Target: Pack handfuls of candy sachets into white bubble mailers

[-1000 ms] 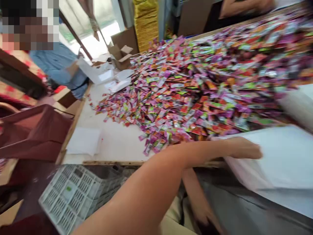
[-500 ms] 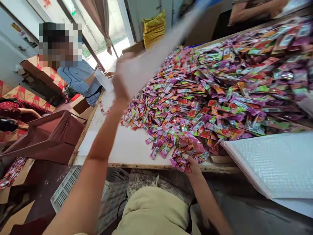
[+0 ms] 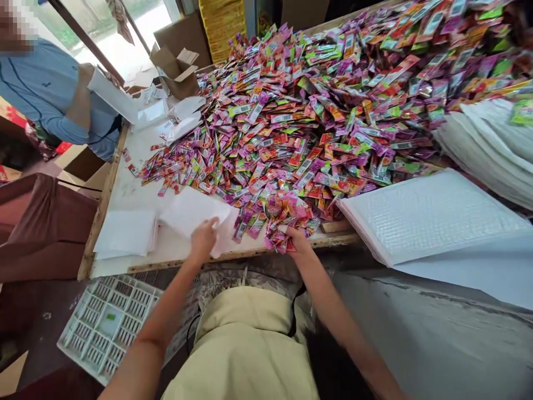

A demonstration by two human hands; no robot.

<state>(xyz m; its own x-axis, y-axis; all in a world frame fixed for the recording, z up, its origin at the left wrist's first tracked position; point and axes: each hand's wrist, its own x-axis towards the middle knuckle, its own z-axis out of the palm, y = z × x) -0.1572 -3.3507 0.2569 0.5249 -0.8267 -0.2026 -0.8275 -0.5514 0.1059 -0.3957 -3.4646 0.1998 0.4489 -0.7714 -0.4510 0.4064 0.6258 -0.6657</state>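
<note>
My left hand point(image 3: 204, 240) is closed on the near right part of a flat white envelope point(image 3: 189, 211), which lies on the table's near edge. My right hand point(image 3: 296, 240) grips a bunch of small snack packets point(image 3: 287, 214) in pink, purple and green wrappers, at the front of the pile. Behind both hands spreads a large heap of the same packets point(image 3: 258, 128). To the left of my left hand a stack of white envelopes point(image 3: 125, 232) rests on the tabletop.
White bubble-lined mailers point(image 3: 433, 216) lie stacked at the right edge, with folded white sacks point(image 3: 491, 144) behind. A co-worker in a blue shirt point(image 3: 54, 89) stands at the far left with white packaging. A plastic crate point(image 3: 110, 319) sits below the table point(image 3: 137, 189); an open carton point(image 3: 177, 75) stands behind.
My left hand has brought the white envelope down from the raised position onto the table. My right hand keeps hold of the packets. The view has shifted and tilted down.
</note>
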